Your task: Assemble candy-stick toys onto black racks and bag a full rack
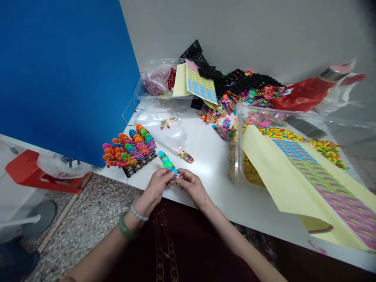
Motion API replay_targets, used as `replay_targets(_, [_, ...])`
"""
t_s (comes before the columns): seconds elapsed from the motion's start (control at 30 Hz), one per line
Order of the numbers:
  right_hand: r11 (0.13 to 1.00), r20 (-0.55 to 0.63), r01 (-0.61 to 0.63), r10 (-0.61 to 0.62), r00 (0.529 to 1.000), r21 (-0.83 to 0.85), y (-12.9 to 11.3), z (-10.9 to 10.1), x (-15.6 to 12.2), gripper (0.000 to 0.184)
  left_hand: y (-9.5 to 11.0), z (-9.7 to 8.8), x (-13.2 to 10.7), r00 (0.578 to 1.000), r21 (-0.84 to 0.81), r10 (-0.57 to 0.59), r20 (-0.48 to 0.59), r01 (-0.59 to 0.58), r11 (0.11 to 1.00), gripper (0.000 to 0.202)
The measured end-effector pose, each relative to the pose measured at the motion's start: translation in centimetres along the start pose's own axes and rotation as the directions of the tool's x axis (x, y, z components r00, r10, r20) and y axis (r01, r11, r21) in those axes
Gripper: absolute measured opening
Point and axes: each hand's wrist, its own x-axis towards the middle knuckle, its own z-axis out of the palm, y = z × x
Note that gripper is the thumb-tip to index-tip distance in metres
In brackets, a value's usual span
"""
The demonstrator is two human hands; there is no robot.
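My left hand point(160, 182) is closed on the near end of a small blue toy skateboard point(167, 159) with bright green parts on its upper face. Close against that end, the fingers of my right hand point(192, 187) pinch a tiny pale pink piece, too small to make out. To the left, several colourful toy skateboards point(129, 147) stand tilted in rows in a black rack point(140, 164). Another small toy skateboard point(187, 156) with a printed deck lies on the white table point(205, 172), just beyond my hands.
At right, a clear plastic tub point(239, 156) holds small yellow, red and green pieces, with sticker sheets point(329, 184) across it. Behind lie a heap of colourful toys point(252, 96), black racks point(243, 80), another clear bin point(164, 102) and a plastic bag point(167, 133).
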Motion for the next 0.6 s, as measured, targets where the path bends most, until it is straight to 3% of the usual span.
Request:
replay_targets(0.23, [0.997, -0.025, -0.013, 0.014, 1.0, 0.071, -0.9, -0.6, 0.1, 0.032, 2.3, -0.7, -0.2, 0.984, -0.042, -0.087, 0.154, 0.094, 0.995, 0.043])
replay_targets(0.4, [0.998, 0.019, -0.055, 0.056, 0.998, -0.013, -0.4, -0.7, 0.1, 0.029, 2.5, -0.7, 0.5, 0.985, -0.009, -0.156, 0.075, 0.157, 0.987, 0.028])
replay_targets(0.6, [0.972, -0.07, -0.02, 0.004, 0.998, -0.233, 0.7, -1.3, -0.3, 0.019, 1.6, -0.1, 0.6, 0.969, -0.001, -0.242, 0.05, 0.243, 0.97, 0.013])
